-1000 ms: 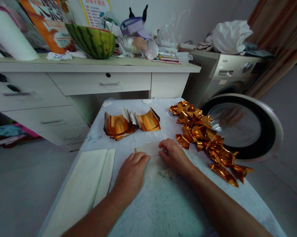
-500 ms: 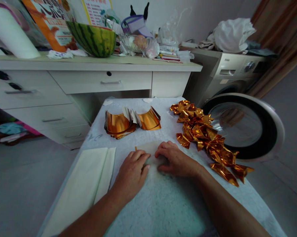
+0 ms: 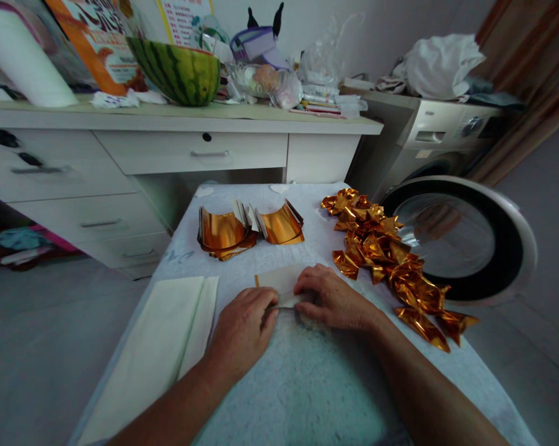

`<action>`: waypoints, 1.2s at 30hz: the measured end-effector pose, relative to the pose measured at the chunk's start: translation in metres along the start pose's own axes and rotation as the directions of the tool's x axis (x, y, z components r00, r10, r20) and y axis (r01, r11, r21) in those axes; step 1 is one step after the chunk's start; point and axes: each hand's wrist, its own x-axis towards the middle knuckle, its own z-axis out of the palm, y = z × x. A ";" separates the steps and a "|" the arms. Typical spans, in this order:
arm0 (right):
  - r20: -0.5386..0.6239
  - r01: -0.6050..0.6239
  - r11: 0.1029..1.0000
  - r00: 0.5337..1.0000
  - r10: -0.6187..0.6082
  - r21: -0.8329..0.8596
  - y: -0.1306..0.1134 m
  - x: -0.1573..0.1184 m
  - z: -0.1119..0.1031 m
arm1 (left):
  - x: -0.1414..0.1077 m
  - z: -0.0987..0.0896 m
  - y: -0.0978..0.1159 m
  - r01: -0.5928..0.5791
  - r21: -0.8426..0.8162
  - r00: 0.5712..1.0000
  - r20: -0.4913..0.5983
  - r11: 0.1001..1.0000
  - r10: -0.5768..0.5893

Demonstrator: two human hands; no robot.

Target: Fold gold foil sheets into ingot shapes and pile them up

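Observation:
A pale sheet of paper [image 3: 279,280] with a thin gold strip at its left edge lies on the cloth-covered table [image 3: 279,384]. My left hand [image 3: 246,322] pinches the near left edge of this sheet between thumb and fingers. On the right side, my right hand [image 3: 330,297] grips the same edge, which is lifted a little and bent. Beyond my hands sit two curved stacks of gold foil paper [image 3: 221,230]. To the right is a heap of folded gold foil pieces [image 3: 377,241].
Folded pale paper [image 3: 144,347] lies along the table's left side. Behind stands a white desk [image 3: 242,152] with a cut watermelon [image 3: 177,71] and bagged items on it. An open washing machine door [image 3: 456,238] stands beside the table's right edge.
My fingers have closed on the near edge of the pale sheet and raised it slightly. The left hand has shifted a little down and left. The view has moved slightly.

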 end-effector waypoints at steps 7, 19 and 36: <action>-0.003 -0.002 1.000 1.000 0.002 0.023 -0.003 -0.002 0.000 | 0.000 0.002 -0.004 -0.061 0.021 0.998 -0.028 0.998 0.061; -0.138 -0.061 0.986 0.987 0.083 0.155 0.003 0.007 0.012 | 0.000 -0.001 -0.001 0.093 -0.051 0.984 -0.146 0.994 -0.100; -0.252 -0.251 0.956 0.925 0.283 0.152 0.000 0.015 0.027 | 0.005 0.010 -0.012 0.151 0.040 0.947 -0.293 0.988 -0.133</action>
